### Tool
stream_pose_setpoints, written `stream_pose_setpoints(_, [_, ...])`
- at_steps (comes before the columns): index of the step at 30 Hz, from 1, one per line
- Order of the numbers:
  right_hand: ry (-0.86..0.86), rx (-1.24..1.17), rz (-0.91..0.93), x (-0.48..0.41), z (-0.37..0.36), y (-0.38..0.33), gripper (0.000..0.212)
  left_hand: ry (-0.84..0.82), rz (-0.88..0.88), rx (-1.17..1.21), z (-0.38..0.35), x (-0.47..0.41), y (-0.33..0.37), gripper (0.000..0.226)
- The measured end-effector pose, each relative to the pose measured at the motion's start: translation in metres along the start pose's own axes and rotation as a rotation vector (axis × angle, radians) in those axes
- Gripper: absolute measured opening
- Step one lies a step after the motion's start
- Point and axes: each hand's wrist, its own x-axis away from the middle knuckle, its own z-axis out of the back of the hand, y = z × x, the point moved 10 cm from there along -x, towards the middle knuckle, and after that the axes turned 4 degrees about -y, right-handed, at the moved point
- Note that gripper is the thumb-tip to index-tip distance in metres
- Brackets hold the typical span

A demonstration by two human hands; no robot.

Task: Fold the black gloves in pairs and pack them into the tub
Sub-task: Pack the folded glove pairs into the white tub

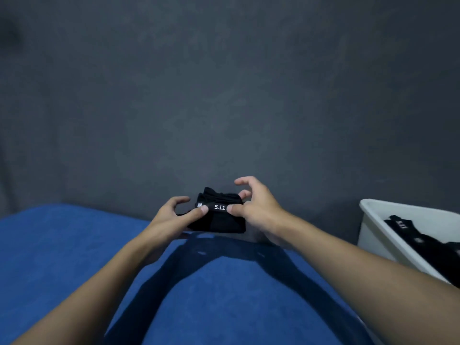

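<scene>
Two bare hands meet at the middle of the head view, both on one black glove bundle (219,221) held just past the far edge of a blue cloth (62,245) that covers the near surface. The bundle is folded into a compact block, with a band across its near face printed "5.11" in white and a small white square mark to the left of that.

The left hand (174,215) grips the bundle's left end, its thumb pressed flat on the band beside the square mark and its fingers curled round the far side. The right hand (258,207) pinches the right end: the thumb lies on the band just right of the print, one curled finger touches the bundle's back corner, and the forefinger is raised and bent above it, clear of the fabric.

Both forearms reach in from the bottom corners and throw dark shadows on the cloth.

A white tub (373,232) stands well apart at the right edge, partly cut off, with more black gloves (428,240) lying in it, one showing white print. Behind everything spreads a plain dark grey surface (224,95)
</scene>
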Motion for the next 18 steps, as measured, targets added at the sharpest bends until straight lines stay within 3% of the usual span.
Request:
stream_pose_setpoints(3, [0.018,0.056,0.036,0.019,0.038,-0.022,0.054,-0.037,-0.114,0.145,-0.026,0.012,0.042,0.058])
stream_pose_setpoints(11, [-0.049,0.079,0.009,0.099,0.127,-0.063,0.081,-0.162,-0.388,0.161,-0.112,0.062,0.156,0.048])
stream_pose_setpoints(18, [0.012,0.019,0.064,0.163,0.198,-0.083,0.055,-0.324,-0.500,0.068,-0.208,0.083,0.218,0.049])
